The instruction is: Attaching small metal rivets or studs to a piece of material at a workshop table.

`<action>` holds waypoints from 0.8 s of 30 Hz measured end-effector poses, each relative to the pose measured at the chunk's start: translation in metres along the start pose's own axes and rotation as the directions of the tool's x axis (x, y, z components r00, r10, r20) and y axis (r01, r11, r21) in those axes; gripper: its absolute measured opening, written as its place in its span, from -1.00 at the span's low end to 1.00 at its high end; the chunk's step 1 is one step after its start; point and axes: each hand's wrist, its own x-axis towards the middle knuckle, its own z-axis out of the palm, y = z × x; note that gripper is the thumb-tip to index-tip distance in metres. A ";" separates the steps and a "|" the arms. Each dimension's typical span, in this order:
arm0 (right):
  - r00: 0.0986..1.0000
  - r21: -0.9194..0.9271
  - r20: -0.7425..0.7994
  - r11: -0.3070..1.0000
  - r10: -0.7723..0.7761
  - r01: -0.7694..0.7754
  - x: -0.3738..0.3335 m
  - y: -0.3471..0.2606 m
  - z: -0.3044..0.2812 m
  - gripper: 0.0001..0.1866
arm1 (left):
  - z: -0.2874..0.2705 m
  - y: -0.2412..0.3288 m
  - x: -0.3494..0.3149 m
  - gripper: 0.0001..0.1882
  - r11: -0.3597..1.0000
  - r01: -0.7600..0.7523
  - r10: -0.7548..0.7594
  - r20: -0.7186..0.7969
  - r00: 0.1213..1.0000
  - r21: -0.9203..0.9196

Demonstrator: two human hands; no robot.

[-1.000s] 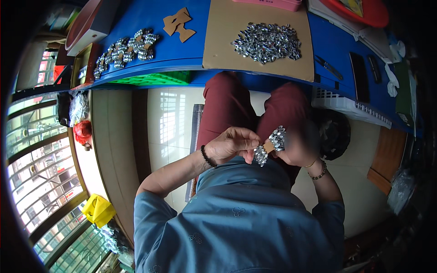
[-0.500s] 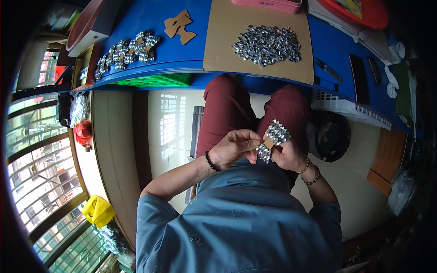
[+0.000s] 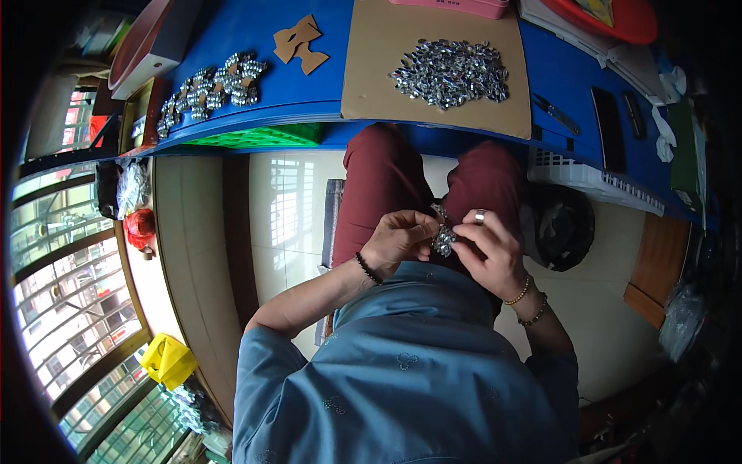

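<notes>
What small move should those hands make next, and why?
Perhaps the right hand should turn the silvery piece slightly while the left hand steadies it: the two meet at it from opposite sides, well placed for that.

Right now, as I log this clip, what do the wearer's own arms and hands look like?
Short blue sleeves leave both forearms bare, and no gloves show. The left hand has a black beaded bracelet at its wrist. The right hand has a wide silver-coloured ring, a gold-coloured bracelet and a dark beaded one.
</notes>
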 end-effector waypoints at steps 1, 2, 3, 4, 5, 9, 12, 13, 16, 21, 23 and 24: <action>0.996 -0.021 0.029 0.996 -0.089 0.089 0.004 0.001 0.007 -0.82 | 0.001 0.000 0.001 -0.87 1.000 -0.002 0.002 -0.009 1.000 0.004; 0.982 -0.038 0.061 0.983 -0.176 0.179 0.008 0.003 0.012 -0.83 | 0.002 0.001 0.001 -0.87 1.000 -0.002 0.002 -0.008 1.000 0.005; 0.960 -0.052 0.095 0.962 -0.262 0.267 0.011 0.005 0.015 -0.83 | 0.002 0.001 0.002 -0.88 1.000 0.007 -0.007 -0.002 1.000 -0.003; 0.960 -0.050 0.095 0.962 -0.262 0.268 0.013 0.007 0.015 -0.83 | 0.002 0.002 0.002 -0.89 1.000 0.016 -0.016 0.004 1.000 -0.012; 0.951 -0.075 0.122 0.953 -0.284 0.295 0.014 0.008 0.015 -0.85 | 0.002 0.002 0.002 -0.90 0.999 0.025 -0.025 0.009 1.000 -0.021; 0.928 -0.017 0.124 0.934 -0.351 0.356 0.019 -0.002 0.015 -0.88 | -0.001 -0.006 0.000 -0.92 0.990 -0.064 0.065 -0.007 0.998 0.123; 0.930 0.167 -0.001 0.917 -0.368 0.363 0.019 -0.017 0.008 -0.90 | -0.004 -0.015 0.003 -0.92 0.919 -0.310 0.310 0.038 0.950 0.243; 0.988 0.372 0.069 0.922 -0.138 0.103 0.018 -0.018 0.003 -0.93 | -0.005 -0.018 0.005 -0.91 0.855 -0.425 0.424 0.073 0.903 0.297; 0.906 0.643 0.330 0.641 0.264 -0.420 0.020 -0.018 -0.017 -0.94 | -0.014 -0.019 0.011 -0.93 0.605 -0.597 0.655 0.098 0.749 0.526; 0.964 0.388 0.028 0.886 0.265 -0.255 0.031 -0.007 -0.026 -0.93 | -0.027 -0.017 0.018 -0.92 0.532 -0.586 0.679 0.105 0.726 0.611; 0.950 0.254 0.087 0.915 0.300 -0.312 0.027 0.000 -0.018 -0.94 | -0.023 -0.014 0.017 -0.92 0.659 -0.551 0.607 0.071 0.792 0.511; 0.956 0.213 0.154 0.937 0.249 -0.279 0.024 0.002 -0.009 -0.96 | -0.021 -0.012 0.014 -0.92 0.771 -0.493 0.523 0.042 0.851 0.402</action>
